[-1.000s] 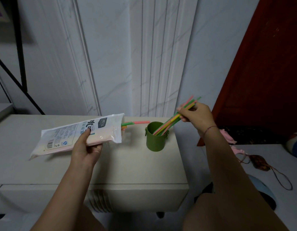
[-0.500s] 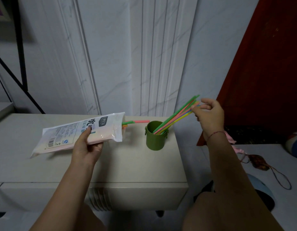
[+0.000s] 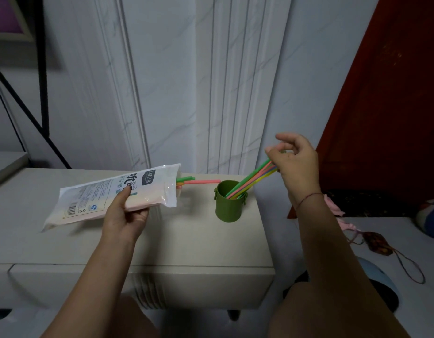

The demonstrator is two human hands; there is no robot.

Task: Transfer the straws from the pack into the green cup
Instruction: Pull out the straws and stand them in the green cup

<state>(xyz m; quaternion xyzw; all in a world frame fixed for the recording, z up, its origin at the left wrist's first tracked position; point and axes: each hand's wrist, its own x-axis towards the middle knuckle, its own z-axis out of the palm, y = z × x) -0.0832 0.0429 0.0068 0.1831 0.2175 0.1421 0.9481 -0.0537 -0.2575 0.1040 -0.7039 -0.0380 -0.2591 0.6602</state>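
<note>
My left hand (image 3: 124, 217) grips a white plastic straw pack (image 3: 89, 198) and holds it tilted above the cream cabinet (image 3: 186, 242). Green and pink straw ends (image 3: 201, 181) stick out of the pack's open mouth towards the green cup (image 3: 227, 206). The cup stands upright near the cabinet's right edge. A bunch of coloured straws (image 3: 250, 182) leans in it, up and to the right. My right hand (image 3: 295, 162) hovers at the straws' top ends with its fingers loosely spread. The tips run behind the thumb and palm, where they are hidden.
A white panelled wall (image 3: 211, 93) rises behind the cabinet. A dark red door (image 3: 386, 118) stands at the right. On the floor to the right lie a pink cloth (image 3: 337, 211), a brown item on a cord (image 3: 379, 242) and a blue ball (image 3: 430, 215). A black metal frame (image 3: 44, 69) stands at the left.
My right hand let go of the bunch of straws, which now leans in the cup, and has drifted a little left over their tips. The left hand and the pack have barely moved.
</note>
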